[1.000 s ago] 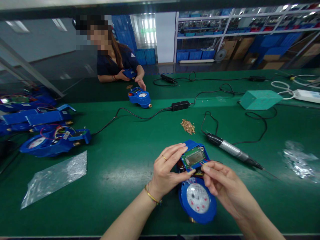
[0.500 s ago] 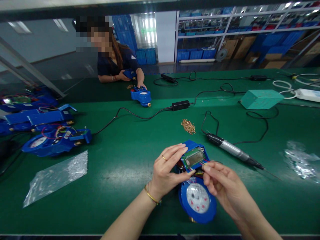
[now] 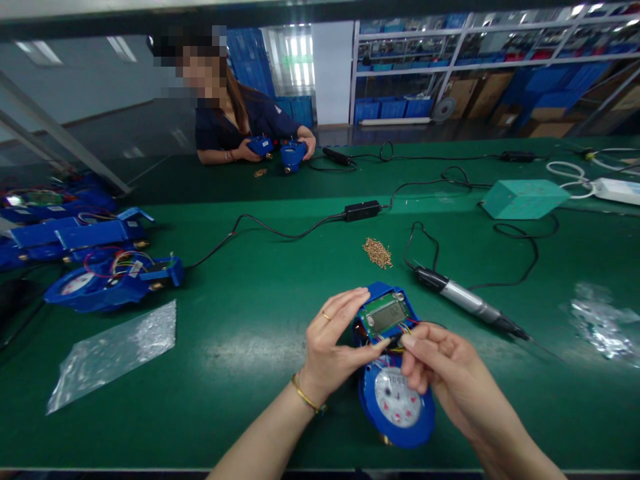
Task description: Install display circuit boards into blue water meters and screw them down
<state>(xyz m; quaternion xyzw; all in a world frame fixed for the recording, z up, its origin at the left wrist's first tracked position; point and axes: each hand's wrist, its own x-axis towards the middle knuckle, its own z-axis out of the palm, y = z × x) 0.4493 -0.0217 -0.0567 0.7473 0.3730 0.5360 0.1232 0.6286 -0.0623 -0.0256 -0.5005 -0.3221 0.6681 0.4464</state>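
A blue water meter (image 3: 423, 427) lies on the green bench in front of me, its round dial facing up. At its far end a green circuit board with a small LCD screen (image 3: 389, 317) sits in a blue housing. My left hand (image 3: 333, 340) grips that housing from the left, fingers on the far edge and thumb on the near one. My right hand (image 3: 445, 360) pinches thin coloured wires (image 3: 406, 329) at the board's near right edge. Its fingertips partly cover the wires and the dial's upper edge.
Beyond the meter lies a pile of brass screws (image 3: 377, 253). An electric screwdriver (image 3: 465, 300) rests to the right, near a clear bag (image 3: 603, 323). More blue meters (image 3: 100, 287) and a plastic bag (image 3: 120, 353) are at left. A co-worker (image 3: 250, 120) sits opposite.
My right fingertips have shifted slightly left and nearer to me with the wires. My left hand keeps its hold. The co-worker has drawn a blue meter back toward the far edge.
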